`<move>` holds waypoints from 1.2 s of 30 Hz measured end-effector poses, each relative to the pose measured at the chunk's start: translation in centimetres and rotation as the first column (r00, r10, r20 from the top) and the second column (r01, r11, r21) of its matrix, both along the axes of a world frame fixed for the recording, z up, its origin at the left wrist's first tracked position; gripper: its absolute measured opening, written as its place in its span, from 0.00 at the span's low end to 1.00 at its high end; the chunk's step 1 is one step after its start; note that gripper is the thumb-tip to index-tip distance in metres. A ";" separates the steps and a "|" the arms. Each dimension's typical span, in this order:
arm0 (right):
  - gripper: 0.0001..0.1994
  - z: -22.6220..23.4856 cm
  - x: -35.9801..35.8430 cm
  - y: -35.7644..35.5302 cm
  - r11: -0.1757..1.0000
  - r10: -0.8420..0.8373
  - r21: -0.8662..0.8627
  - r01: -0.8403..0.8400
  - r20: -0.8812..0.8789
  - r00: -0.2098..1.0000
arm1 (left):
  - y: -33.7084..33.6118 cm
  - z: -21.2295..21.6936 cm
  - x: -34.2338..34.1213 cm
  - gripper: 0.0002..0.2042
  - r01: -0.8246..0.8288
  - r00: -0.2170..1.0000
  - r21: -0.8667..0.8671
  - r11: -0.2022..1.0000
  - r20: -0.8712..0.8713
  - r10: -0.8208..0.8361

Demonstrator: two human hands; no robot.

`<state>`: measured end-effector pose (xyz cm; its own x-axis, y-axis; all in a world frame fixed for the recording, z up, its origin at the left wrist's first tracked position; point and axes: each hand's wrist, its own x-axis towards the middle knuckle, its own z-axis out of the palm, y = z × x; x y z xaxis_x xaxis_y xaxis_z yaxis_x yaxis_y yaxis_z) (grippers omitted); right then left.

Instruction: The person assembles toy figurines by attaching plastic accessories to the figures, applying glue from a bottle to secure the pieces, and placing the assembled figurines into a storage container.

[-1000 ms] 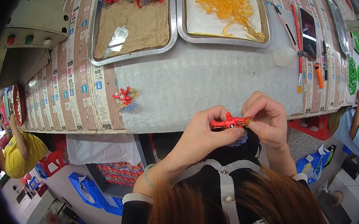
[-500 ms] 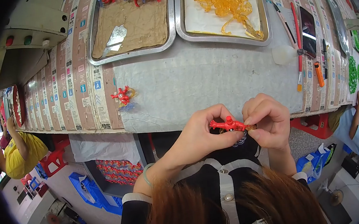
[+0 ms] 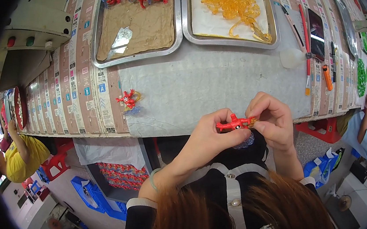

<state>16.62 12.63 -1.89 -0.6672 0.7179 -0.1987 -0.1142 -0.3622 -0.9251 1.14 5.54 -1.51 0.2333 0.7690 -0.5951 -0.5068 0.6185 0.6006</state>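
Note:
A small red toy figure (image 3: 236, 121) is pinched between the thumb and fingers of my left hand (image 3: 210, 136), just in front of the table edge. Below it shows a clear bluish part (image 3: 244, 142). At the figure's right end, my right hand (image 3: 274, 121) pinches a translucent yellow piece (image 3: 253, 121) against its limb; whether the two are joined I cannot tell. A similar red figure (image 3: 127, 100) with yellow and bluish parts lies on the sheet to the left. Curly yellow pieces (image 3: 230, 2) are heaped in the right-hand metal tray (image 3: 232, 44).
The left metal tray (image 3: 138, 58) holds red figures at its far end. A red-handled brush (image 3: 307, 58), a phone (image 3: 316, 35), pens and an orange cutter (image 3: 327, 77) lie on the right. Below the table, a grey bin (image 3: 96, 178) contains more figures. Other people sit at both sides.
The red figure has turned slightly in my left hand, and more of its bluish part shows. My right hand has shifted slightly, its fingers still at the yellow piece.

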 end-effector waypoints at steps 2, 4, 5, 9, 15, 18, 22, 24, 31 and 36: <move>0.07 -0.1 -0.1 0.0 0.999 0.001 -0.043 -0.001 -0.006 1.000 | -0.1 -0.2 0.1 0.07 -0.003 1.000 -0.018 1.000 0.017 0.003; 0.06 -0.1 -0.1 0.1 0.996 0.001 -0.085 -0.002 -0.012 1.000 | -0.1 -0.2 0.2 0.06 -0.028 0.996 -0.027 0.999 0.082 0.031; 0.06 -0.1 -0.1 0.1 0.992 0.002 -0.124 -0.004 -0.018 1.000 | -0.1 -0.2 0.3 0.06 -0.029 0.996 -0.027 0.999 0.082 0.031; 0.06 0.1 -0.1 0.3 0.986 0.015 -0.168 -0.017 -0.012 1.000 | -0.1 0.1 0.7 0.08 -0.068 0.971 -0.088 0.994 0.225 0.086; 0.07 0.6 -0.3 0.6 0.978 0.034 -0.208 -0.003 0.141 0.989 | -0.4 -0.6 1.4 0.10 -0.088 0.933 -0.189 0.978 0.328 0.147; 0.09 0.4 -0.2 0.8 0.969 0.066 -0.246 -0.027 0.150 0.986 | -0.4 -0.2 1.4 0.09 -0.105 0.914 -0.229 0.968 0.361 0.185; 0.10 0.5 -0.7 0.3 0.964 -0.154 -0.205 0.171 0.093 0.984 | -0.3 -0.8 1.1 0.08 -0.138 0.823 -0.281 0.950 0.501 0.267; 0.12 0.2 -0.4 0.4 0.972 -0.178 -0.142 0.188 0.081 0.981 | -0.3 -0.9 1.1 0.08 -0.138 0.828 -0.289 0.947 0.491 0.270; 0.08 0.3 0.5 0.6 0.974 -0.046 -0.214 0.070 0.114 0.992 | -0.2 -0.2 1.0 0.09 -0.079 0.808 -0.286 0.955 0.543 0.229; 0.07 1.2 0.2 -0.1 0.989 -0.140 -0.019 0.144 0.154 0.978 | -0.3 0.3 0.9 0.08 -0.134 0.920 -0.136 0.982 0.352 0.174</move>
